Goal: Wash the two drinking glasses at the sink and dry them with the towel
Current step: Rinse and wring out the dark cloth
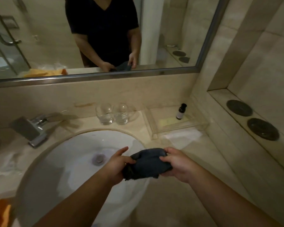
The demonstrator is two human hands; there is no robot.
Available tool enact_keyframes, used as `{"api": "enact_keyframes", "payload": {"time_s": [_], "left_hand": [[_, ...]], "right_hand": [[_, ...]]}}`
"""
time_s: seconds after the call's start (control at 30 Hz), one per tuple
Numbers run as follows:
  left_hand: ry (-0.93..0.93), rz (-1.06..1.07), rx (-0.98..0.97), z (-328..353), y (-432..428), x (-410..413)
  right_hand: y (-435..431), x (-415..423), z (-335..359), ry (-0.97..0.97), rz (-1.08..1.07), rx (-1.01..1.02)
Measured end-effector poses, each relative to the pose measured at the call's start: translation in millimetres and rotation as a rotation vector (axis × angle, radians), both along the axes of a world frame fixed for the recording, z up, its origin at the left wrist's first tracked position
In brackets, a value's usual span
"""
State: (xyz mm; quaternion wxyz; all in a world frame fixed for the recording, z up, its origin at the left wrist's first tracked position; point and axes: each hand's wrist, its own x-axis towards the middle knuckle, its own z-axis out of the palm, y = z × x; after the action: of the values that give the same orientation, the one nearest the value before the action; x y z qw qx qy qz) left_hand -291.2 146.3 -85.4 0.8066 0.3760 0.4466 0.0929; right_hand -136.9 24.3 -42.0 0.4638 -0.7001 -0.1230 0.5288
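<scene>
Dark grey towel (147, 163) is being held bunched over the sink (69, 153), with the left hand (116, 166) and right hand (179, 167) each gripping one end and the fingers (168, 150) curling into the cloth. It is behaving as soft and light, so any fold is giving purchase. Two glasses (105, 114) are standing upright side by side on the surface (170, 202) behind the basin, untouched. Judging them fragile and possibly wet and slippery, so taking each round its wide belly through the cloth is looking safest
</scene>
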Motion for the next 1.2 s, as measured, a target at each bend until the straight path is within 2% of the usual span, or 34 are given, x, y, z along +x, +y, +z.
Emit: {"api": "enact_keyframes", "payload": {"time_s": [0.1, 0.2, 0.33, 0.47, 0.57, 0.7, 0.83, 0.97, 1.07, 1.13, 1.2], "left_hand": [[0.014, -0.15, -0.126, 5, -18, 29], [0.024, -0.259, -0.184, 13, -33, 51], [-0.204, -0.406, -0.202, 17, -34, 69], [-0.322, -0.326, -0.217, 11, -37, 73], [-0.38, -0.368, -0.112, 8, -40, 71], [-0.254, -0.382, 0.005, 7, -45, 58], [-0.31, -0.418, -0.107, -1, -50, 35], [-0.43, -0.385, -0.121, 0, -58, 21], [-0.443, -0.163, -0.113, 13, -51, 15], [-0.413, -0.043, -0.067, 25, -43, 13], [-0.372, 0.062, 0.008, 37, -39, 12]], "right_hand": [[-18, 26, 4, 0.154, -0.135, 0.111], [-35, 50, 10, 0.159, -0.163, 0.111], [-48, 74, 22, 0.196, -0.187, 0.127], [-47, 83, 38, 0.229, -0.22, 0.239], [-37, 75, 40, 0.198, -0.231, 0.311], [-21, 61, 41, -0.061, -0.044, 0.326], [-7, 43, 56, -0.404, 0.335, 0.213], [5, 29, 72, -0.333, 0.497, 0.282], [10, 29, 67, -0.317, 0.383, 0.179], [12, 26, 54, -0.181, 0.185, 0.126], [16, 19, 37, 0.015, -0.11, 0.103]]}}
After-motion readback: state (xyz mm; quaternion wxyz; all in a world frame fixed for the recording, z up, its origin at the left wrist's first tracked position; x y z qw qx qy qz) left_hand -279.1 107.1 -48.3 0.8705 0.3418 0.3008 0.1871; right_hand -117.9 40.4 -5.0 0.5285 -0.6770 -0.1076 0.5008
